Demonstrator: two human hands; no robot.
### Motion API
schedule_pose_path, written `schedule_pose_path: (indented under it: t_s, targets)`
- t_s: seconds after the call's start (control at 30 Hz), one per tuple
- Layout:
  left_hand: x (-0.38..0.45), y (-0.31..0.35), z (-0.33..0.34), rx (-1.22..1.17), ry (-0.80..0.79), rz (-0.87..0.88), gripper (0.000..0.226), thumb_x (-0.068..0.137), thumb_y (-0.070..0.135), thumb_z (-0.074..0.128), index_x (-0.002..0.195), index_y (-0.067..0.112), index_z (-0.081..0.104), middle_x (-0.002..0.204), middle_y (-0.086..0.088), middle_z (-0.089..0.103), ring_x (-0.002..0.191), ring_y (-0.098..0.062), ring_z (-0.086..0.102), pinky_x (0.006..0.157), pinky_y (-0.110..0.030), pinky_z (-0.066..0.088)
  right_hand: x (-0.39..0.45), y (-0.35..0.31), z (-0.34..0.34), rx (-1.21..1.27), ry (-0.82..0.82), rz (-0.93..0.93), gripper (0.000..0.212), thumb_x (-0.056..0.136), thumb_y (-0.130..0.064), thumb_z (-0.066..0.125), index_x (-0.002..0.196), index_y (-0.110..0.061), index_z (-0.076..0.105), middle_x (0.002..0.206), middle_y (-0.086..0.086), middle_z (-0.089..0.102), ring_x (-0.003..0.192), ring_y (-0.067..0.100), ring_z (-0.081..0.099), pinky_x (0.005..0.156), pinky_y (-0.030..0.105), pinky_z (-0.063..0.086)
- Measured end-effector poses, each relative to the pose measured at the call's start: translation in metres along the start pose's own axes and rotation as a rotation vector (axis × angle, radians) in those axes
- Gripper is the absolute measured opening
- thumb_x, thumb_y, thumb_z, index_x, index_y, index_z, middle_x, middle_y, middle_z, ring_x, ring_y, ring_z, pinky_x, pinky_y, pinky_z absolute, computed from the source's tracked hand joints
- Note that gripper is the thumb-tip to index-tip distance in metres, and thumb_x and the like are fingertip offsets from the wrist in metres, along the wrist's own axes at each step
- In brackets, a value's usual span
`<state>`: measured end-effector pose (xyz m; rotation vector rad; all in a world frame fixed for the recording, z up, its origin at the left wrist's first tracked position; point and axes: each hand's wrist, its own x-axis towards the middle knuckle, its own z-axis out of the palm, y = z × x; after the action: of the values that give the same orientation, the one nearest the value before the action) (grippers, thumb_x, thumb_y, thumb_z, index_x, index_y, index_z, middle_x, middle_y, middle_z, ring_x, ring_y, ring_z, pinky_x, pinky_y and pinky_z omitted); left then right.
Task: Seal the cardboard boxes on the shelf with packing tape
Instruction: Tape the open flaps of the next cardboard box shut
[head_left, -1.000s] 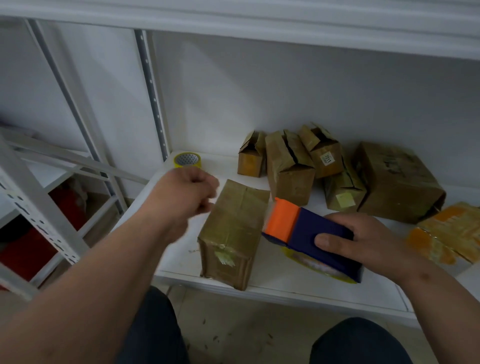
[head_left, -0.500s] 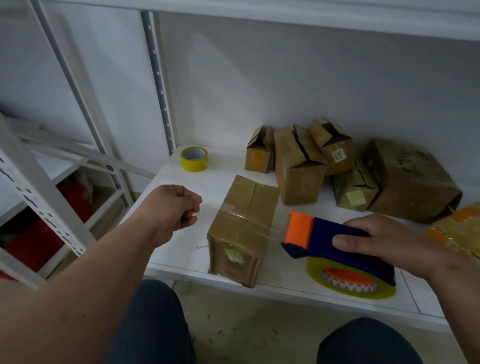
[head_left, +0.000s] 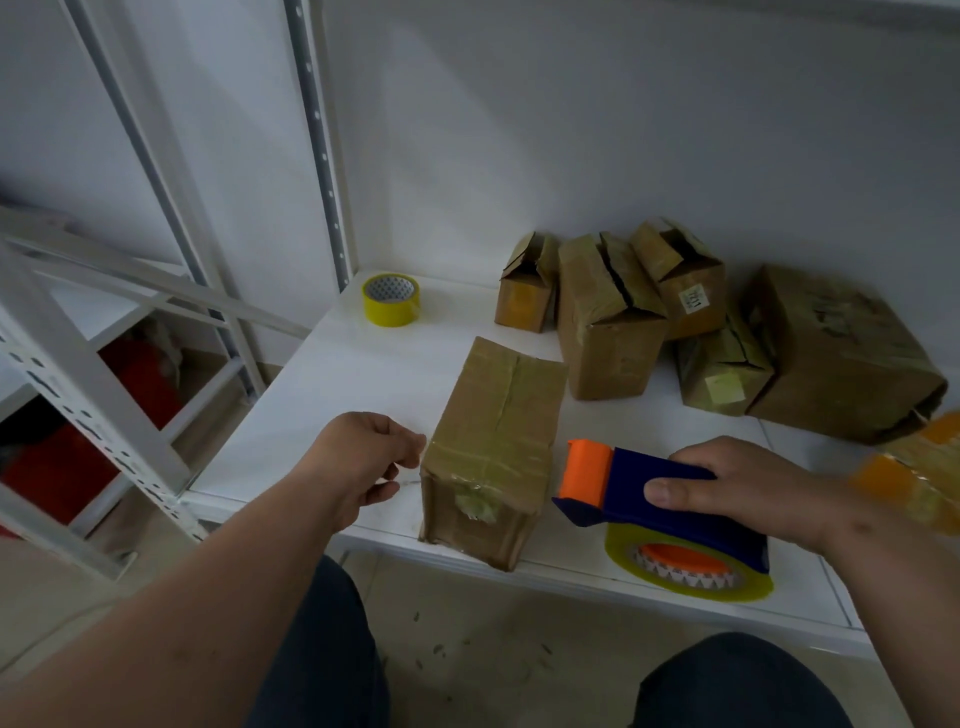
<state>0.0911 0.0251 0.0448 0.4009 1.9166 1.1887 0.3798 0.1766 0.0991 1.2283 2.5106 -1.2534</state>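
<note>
Box: the long brown cardboard box (head_left: 493, 447) is lying near the front edge of the white shelf (head_left: 332, 384), with a tape band crossing its near end.
Left hand: your left hand (head_left: 363, 457) is curling just beside the box's left face — it seems to be pinching a tape end, though I cannot tell.
Right hand: your right hand (head_left: 748, 488) is gripping the blue-and-orange tape dispenser (head_left: 660, 499), just right of the box.
Technique: be keeping the strip taut and level — then press it flat.
Waiting: the open boxes (head_left: 608, 312) at the back edge.
</note>
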Motion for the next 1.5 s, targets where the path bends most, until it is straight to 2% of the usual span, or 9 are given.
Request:
schedule_pose_path:
  t_s: [0.17,0.27,0.4,0.47,0.53,0.67,1.07,1.23,1.5]
  targets:
    - [-0.005,0.000,0.009,0.153,-0.045,0.032,0.044,0.092,0.024,0.064,0.135,0.025,0.053,0.086,-0.003,0.062,0.074,-0.016,0.054,0.054,-0.025,0.050,0.009,0.006,0.012,0.047,-0.016,0.017,0.052,0.063,-0.061,0.063,0.090,-0.017,0.069,0.081,-0.003,0.075,0.073,0.012,0.072,0.068,0.026,0.055]
    - [-0.002,0.003,0.008,0.453,-0.070,0.097,0.052,0.095,0.029,0.059,0.144,0.028,0.042,0.121,-0.004,0.060,0.102,-0.022,0.059,0.072,-0.031,0.053,0.010,0.008,0.014,0.082,-0.014,0.014,0.058,0.059,-0.066,0.065,0.090,-0.018,0.070,0.082,-0.003,0.075,0.073,0.012,0.072,0.068,0.025,0.055]
    - [-0.008,0.013,0.007,0.619,0.081,0.474,0.049,0.101,0.027,0.048,0.148,0.029,0.036,0.148,0.003,0.044,0.135,-0.019,0.042,0.108,-0.031,0.033,0.012,0.009,0.017,0.114,-0.013,-0.005,0.069,0.050,-0.071,0.063,0.093,-0.017,0.070,0.084,-0.003,0.076,0.076,0.012,0.072,0.072,0.027,0.057]
    - [-0.015,0.018,0.020,0.626,-0.002,0.670,0.053,0.101,0.044,0.036,0.152,0.027,0.030,0.147,0.010,0.037,0.143,-0.016,0.028,0.117,-0.032,0.023,0.014,0.009,0.018,0.120,-0.003,-0.008,0.059,0.058,-0.064,0.065,0.093,-0.017,0.070,0.083,-0.003,0.075,0.075,0.011,0.072,0.070,0.026,0.056]
    - [-0.019,0.012,0.039,0.961,-0.159,0.742,0.075,0.093,0.067,0.019,0.156,0.026,0.015,0.160,0.010,0.015,0.150,-0.018,0.002,0.122,-0.039,0.011,0.015,0.010,0.019,0.128,-0.004,-0.011,0.052,0.062,-0.059,0.064,0.091,-0.017,0.069,0.082,-0.003,0.075,0.074,0.011,0.071,0.068,0.024,0.055]
    - [-0.009,0.000,0.047,1.187,-0.139,0.733,0.100,0.075,0.083,-0.006,0.156,0.026,0.001,0.164,0.007,-0.004,0.148,-0.013,-0.018,0.123,-0.042,0.007,0.010,0.019,0.018,0.141,-0.020,-0.023,0.068,0.054,-0.071,0.061,0.097,-0.020,0.068,0.086,-0.005,0.075,0.078,0.011,0.072,0.068,0.022,0.054]
    - [-0.016,0.008,0.045,1.174,-0.185,0.669,0.082,0.089,0.072,0.019,0.156,0.028,0.001,0.163,0.012,-0.008,0.147,-0.010,-0.020,0.122,-0.035,-0.003,0.000,0.027,0.013,-0.014,-0.012,-0.005,0.062,0.068,-0.078,0.060,0.089,-0.020,0.068,0.080,-0.001,0.073,0.072,0.010,0.069,0.063,0.020,0.051]
    - [-0.014,0.006,0.045,1.178,-0.197,0.667,0.084,0.088,0.074,0.017,0.156,0.028,-0.001,0.163,0.011,-0.009,0.147,-0.011,-0.021,0.123,-0.038,0.000,0.019,-0.002,0.011,-0.169,-0.061,0.053,0.033,0.083,-0.058,0.060,0.083,-0.026,0.064,0.082,-0.004,0.068,0.076,0.011,0.066,0.066,0.022,0.046]
    - [-0.013,0.006,0.046,1.220,-0.204,0.680,0.085,0.087,0.073,0.012,0.156,0.025,-0.003,0.163,0.008,-0.010,0.146,-0.013,-0.023,0.123,-0.038,-0.003,0.043,-0.014,0.002,0.005,-0.150,0.227,0.039,0.079,-0.049,0.070,0.088,-0.011,0.074,0.083,0.007,0.073,0.075,0.021,0.067,0.085,0.036,0.052]
